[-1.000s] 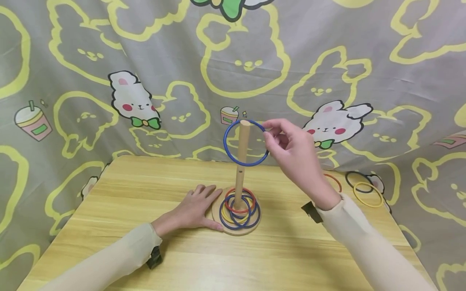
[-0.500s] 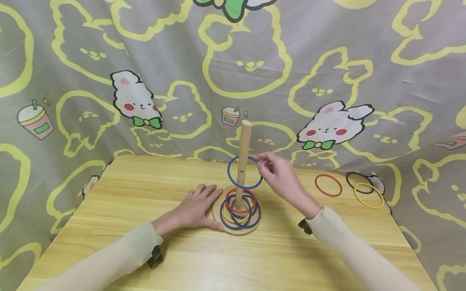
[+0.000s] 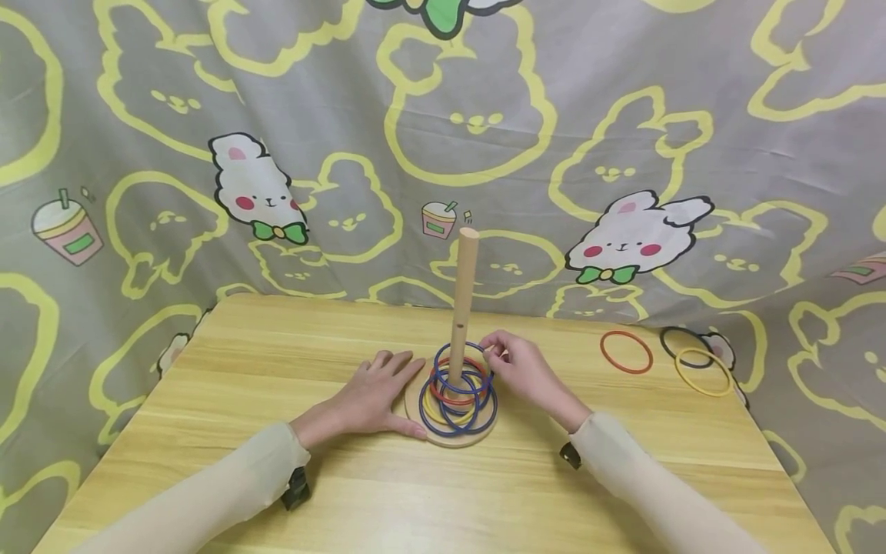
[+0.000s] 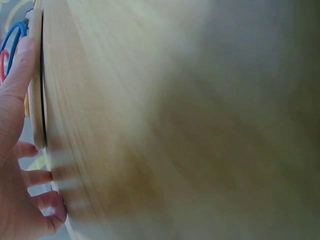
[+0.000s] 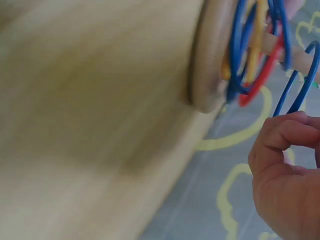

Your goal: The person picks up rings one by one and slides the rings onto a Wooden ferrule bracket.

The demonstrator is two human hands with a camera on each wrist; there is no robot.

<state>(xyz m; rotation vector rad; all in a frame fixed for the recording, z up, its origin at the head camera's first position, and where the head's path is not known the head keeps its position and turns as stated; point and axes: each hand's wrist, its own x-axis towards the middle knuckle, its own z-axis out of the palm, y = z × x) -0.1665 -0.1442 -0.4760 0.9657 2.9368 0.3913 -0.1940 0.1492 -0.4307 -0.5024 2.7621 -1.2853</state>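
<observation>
A tall wooden peg (image 3: 464, 296) stands upright on a round wooden base (image 3: 464, 441). My left hand (image 3: 365, 398) rests at the base's left side, thumb and fingers spread along its edge. In the left wrist view the thumb lies against the base's rim. With thumb and fingertips my right hand (image 3: 526, 373) pinches the right side of a blue ring (image 5: 302, 92). That ring encircles the peg low down, held just above the stack in the right wrist view. Around the peg's foot lie a red ring (image 5: 261, 85), yellow rings and blue rings, overlapping each other.
On the wooden table (image 3: 277, 338), at the back right, lie a separate red ring (image 3: 602, 346), a dark ring (image 3: 664, 333) and a yellow ring (image 3: 692, 388) overlapping it. A grey patterned curtain (image 3: 332, 100) hangs right behind the table's far edge.
My right hand has lowered the blue ring down along the peg, from around its top to just above the stacked rings. My left hand has stayed at the base.
</observation>
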